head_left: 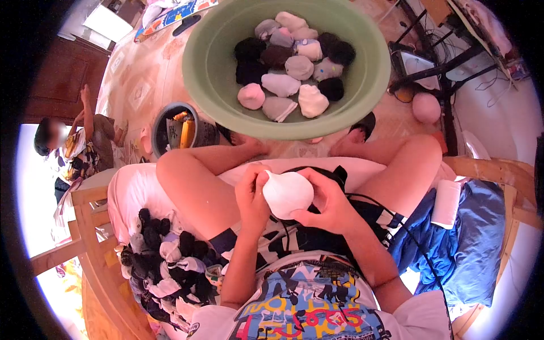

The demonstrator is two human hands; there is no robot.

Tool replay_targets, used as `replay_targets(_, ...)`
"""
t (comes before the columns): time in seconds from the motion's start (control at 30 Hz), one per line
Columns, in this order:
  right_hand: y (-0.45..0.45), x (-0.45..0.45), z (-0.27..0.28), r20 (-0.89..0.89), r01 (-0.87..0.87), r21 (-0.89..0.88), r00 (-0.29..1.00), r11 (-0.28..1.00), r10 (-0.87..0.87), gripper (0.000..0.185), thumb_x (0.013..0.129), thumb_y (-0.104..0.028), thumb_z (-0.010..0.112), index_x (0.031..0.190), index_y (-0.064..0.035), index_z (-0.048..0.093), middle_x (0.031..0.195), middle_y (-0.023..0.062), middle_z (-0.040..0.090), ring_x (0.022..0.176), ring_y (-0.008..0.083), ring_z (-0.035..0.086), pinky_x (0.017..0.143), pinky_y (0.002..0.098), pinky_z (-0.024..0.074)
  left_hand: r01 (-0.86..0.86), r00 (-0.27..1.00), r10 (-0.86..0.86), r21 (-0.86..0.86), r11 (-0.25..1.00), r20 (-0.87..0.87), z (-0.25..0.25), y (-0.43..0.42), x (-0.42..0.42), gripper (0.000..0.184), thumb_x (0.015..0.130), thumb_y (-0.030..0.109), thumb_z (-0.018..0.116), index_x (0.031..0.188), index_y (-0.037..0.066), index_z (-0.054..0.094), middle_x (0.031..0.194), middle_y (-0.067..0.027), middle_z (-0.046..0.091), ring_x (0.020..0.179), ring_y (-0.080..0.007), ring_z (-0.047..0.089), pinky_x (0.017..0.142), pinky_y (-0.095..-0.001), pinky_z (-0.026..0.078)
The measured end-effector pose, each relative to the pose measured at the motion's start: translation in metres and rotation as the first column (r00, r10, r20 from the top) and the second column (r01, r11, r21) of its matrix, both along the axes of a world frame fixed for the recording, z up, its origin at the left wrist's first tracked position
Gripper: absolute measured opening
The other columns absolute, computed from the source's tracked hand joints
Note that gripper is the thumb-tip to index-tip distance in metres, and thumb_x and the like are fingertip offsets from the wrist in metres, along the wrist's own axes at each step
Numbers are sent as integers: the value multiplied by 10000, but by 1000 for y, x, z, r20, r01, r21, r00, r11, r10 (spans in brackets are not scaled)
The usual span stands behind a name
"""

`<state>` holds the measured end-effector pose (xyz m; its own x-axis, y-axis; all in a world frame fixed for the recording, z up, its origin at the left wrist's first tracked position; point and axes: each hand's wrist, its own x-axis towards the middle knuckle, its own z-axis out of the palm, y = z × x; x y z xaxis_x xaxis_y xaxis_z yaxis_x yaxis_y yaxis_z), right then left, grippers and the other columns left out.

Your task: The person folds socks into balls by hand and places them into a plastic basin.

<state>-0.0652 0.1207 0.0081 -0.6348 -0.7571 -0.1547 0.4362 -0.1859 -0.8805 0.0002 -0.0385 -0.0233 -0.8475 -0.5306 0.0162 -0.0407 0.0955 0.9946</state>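
A white sock (289, 194), bunched into a rounded ball with a small peak at its upper left, is held above my lap. My left hand (252, 195) grips its left side near the peak. Around the right side curve the fingers and thumb of my right hand (327, 203). Beyond my knees, a large green basin (204, 85) holds several rolled socks (280, 85) in white, grey, pink and black. Beside my left thigh lies a heap of loose socks (164, 255), mostly black, white and grey.
A grey bucket (195, 133) with a yellow item inside stands left of the basin. Another person (85, 136) sits at far left. Blue bedding (473, 249) and a pale roll (446, 204) lie at right. A black cable (416, 243) runs past my right arm. Wooden rails flank me.
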Motion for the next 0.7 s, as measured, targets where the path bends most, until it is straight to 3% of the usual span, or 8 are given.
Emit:
replay_targets(0.07, 1, -3, 7, -114, 43, 106, 993, 993, -30, 531, 709, -39, 772, 1187, -16, 541, 1131, 79, 595, 1127, 188, 539, 983, 332, 416, 56, 998, -55, 41, 998, -19, -1, -3, -2, 224, 1005, 206, 491, 972, 12, 596, 888, -39, 608, 805, -123, 561, 711, -251, 448)
replay_targets(0.13, 2, -5, 8, -679, 233, 216, 733, 948, -26, 496, 702, -37, 764, 1155, -34, 562, 1169, 104, 580, 1087, 258, 554, 972, 347, 413, 21, 999, -42, 500, 866, 32, 14, 2, -3, 265, 1022, 243, 455, 1110, 24, 574, 1039, -53, 615, 933, -116, 572, 765, -247, 460)
replay_targets(0.17, 1, -7, 9, -738, 247, 170, 674, 954, -43, 498, 722, -37, 734, 1189, -61, 561, 1191, 150, 572, 1116, 348, 518, 974, 424, 424, 75, 984, -161, 644, 762, 76, 17, -1, 3, 390, 1014, 323, 466, 1259, 22, 505, 1165, -71, 584, 1049, -131, 556, 873, -260, 461)
replay_targets(0.3, 4, -6, 15, -922, 321, 198, 381, 926, 65, 457, 743, -29, 689, 1180, -112, 586, 1302, 153, 497, 1166, 363, 485, 1001, 449, 400, 242, 954, -298, 502, 831, 34, 20, 5, 9, 617, 927, 386, 607, 1378, 11, 417, 1299, -106, 525, 1177, -200, 536, 1006, -346, 441)
replay_targets(0.4, 6, 1, 22, -796, 267, 81, 598, 960, -99, 452, 759, -43, 676, 1197, -86, 573, 1315, 177, 478, 1161, 371, 488, 1016, 448, 392, 196, 974, -220, 674, 712, -52, 26, 6, 12, 642, 897, 354, 644, 1388, 18, 402, 1303, -117, 528, 1184, -221, 544, 987, -366, 465)
replay_targets(0.47, 5, 7, 15, -401, 382, -82, 833, 920, -382, 390, 848, -32, 616, 1228, -5, 534, 1222, 161, 510, 1127, 233, 521, 972, 346, 433, 205, 973, -209, 774, 600, -97, 31, 2, 9, 685, 858, 373, 667, 1381, 22, 396, 1308, -128, 529, 1191, -235, 549, 978, -367, 474)
replay_targets(0.67, 10, -6, 28, -304, 226, 143, 937, 963, -175, 392, 868, -60, 649, 1238, 1, 538, 1146, 90, 543, 989, 152, 562, 835, 272, 495, 320, 941, -309, 646, 693, -135, 32, 6, 9, 729, 795, 417, 691, 1349, 49, 390, 1261, -137, 542, 1176, -217, 547, 997, -345, 447)
replay_targets(0.7, 9, -8, 28, -333, 203, 162, 932, 966, -140, 390, 863, -75, 667, 1231, -11, 557, 1137, 81, 543, 977, 148, 567, 807, 262, 502, 337, 940, -280, 661, 670, -196, 32, 8, 10, 618, 832, 272, 690, 1334, 45, 409, 1254, -116, 540, 1172, -206, 541, 1008, -332, 427)
